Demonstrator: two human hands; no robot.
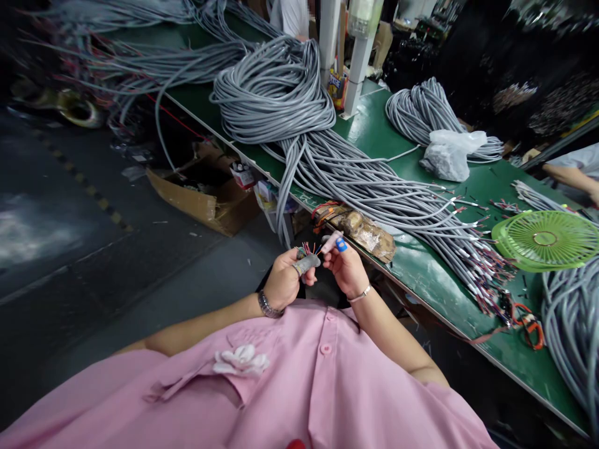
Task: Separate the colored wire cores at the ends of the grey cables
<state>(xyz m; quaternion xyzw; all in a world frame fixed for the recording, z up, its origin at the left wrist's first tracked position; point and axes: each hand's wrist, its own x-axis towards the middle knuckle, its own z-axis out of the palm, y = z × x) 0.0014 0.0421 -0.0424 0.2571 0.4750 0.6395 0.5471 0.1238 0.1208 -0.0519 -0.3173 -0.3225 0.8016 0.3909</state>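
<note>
Head camera view: the left hand (286, 277) is curled closed around a small bundle of coloured wires (307, 249), its thumb in a grey cover (307, 264) pressed over them. The right hand (347, 269), fingers bent and mostly closed, meets the wires from the other side; whether it pinches one is too small to tell. It wears a pale fingertip cover (331, 242) and a blue band (341, 244). The bundle sits between the hands, in front of the pink shirt (322, 374). Its long axis runs away from the body, the free ends fanning up and outward, with some leaning toward the right hand. Red, orange and blue strands show, thin and splayed; the lower part is hidden in the grip. Just beyond lies a brown taped bundle (367, 234) at the edge of the green table (421, 284). Grey cables (365, 181) stretch across the tabletop from a large coil (274, 90), their coloured ends to the right, near a green fan (545, 240) and orange-handled tool (533, 327). An open cardboard box (201, 202) stands below the table.
</note>
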